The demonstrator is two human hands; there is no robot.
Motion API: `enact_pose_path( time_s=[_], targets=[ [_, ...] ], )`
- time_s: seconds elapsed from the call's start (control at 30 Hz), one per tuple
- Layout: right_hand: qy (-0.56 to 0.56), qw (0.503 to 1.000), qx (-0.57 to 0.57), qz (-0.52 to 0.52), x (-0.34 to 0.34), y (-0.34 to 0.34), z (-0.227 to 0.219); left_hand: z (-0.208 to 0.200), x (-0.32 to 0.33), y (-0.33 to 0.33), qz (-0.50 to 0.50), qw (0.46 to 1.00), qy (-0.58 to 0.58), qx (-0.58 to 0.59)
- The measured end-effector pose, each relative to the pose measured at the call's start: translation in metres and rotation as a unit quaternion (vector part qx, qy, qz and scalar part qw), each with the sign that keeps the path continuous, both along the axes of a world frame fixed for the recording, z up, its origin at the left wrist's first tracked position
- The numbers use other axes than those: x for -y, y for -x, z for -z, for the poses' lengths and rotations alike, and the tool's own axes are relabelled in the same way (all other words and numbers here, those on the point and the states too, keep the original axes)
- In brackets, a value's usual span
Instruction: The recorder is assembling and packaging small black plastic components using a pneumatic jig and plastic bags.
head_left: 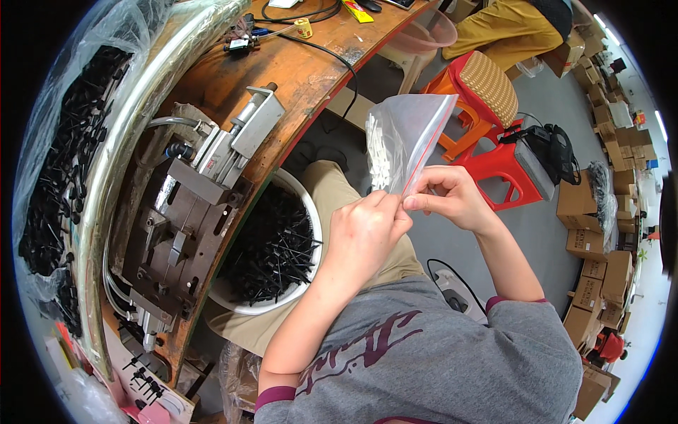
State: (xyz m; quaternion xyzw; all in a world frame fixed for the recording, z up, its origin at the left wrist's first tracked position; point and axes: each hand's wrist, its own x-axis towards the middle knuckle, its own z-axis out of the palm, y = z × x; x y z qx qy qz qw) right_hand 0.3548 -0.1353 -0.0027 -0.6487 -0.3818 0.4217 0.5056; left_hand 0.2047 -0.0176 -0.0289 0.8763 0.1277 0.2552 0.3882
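Note:
A clear zip-lock bag (408, 134) with a red seal line hangs from my two hands above my lap. Small white parts (378, 157) lie gathered along its left side. My left hand (367, 225) is closed on the bag's edge, its fingers bent. Close beside it, my right hand (452, 198) pinches the same edge near the seal between thumb and forefinger. On my lap, to the left of my hands, a white tub (316, 219) holds many thin black parts (272, 244).
At left, a metal pneumatic fixture (191, 212) is mounted on the wooden workbench (311, 78). Beyond it lies a plastic-lined heap of black parts (63, 169). Red stools (494, 166) stand ahead on the right, near another person's yellow trousers (494, 32). Cardboard boxes (586, 290) line the right wall.

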Motion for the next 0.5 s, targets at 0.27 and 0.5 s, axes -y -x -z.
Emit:
enact_pose_path(
  time_s=[0.27, 0.5],
  targets=[
    [0.023, 0.969, 0.234, 0.080, -0.002, 0.017, 0.000, 0.007, -0.002, -0.007, 0.003, 0.998, 0.059, -0.001],
    [0.062, 0.978, 0.154, 0.130, -0.002, 0.017, 0.007, 0.013, 0.008, -0.017, 0.048, 0.997, 0.040, 0.036]
  ],
)
